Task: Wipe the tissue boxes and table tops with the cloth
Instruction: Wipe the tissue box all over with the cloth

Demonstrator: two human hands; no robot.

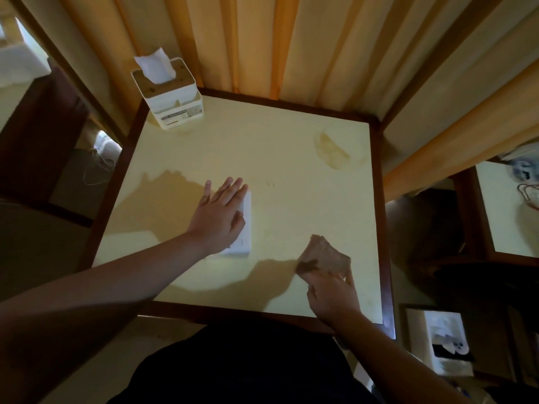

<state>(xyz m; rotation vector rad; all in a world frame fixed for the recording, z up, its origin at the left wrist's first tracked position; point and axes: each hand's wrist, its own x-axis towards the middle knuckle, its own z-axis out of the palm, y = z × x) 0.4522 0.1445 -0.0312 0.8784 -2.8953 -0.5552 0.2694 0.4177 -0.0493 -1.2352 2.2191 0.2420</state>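
Yellow curtains [262,45] hang in folds behind a square table [277,176] with a pale cream top and a dark wooden frame. At the table's far left corner stands a white tissue box [172,94], upright, with a wooden lid and a tissue [156,65] sticking up out of its slot; its labelled front faces the near right.

Near the middle of the top, somewhat to the left, lies a flat white rectangular object [243,231], its long axis running near to far. What it is cannot be told. The left hand [218,214] rests flat on it, fingers straight and lightly spread, pointing to the far right, the thumb lying along the object's right side.

At the near right, the right hand [332,295] pinches a brownish cloth [323,258] by its near edge, fingers curled around it. The cloth is folded into a rough rectangle and points away from the hand toward the far left; whether it touches the table top or is held just above it cannot be told. It is well apart from the tissue box and near the white object without touching it.

A faint round stain [335,150] marks the far right of the top. Another table [507,211] shows at the right edge.
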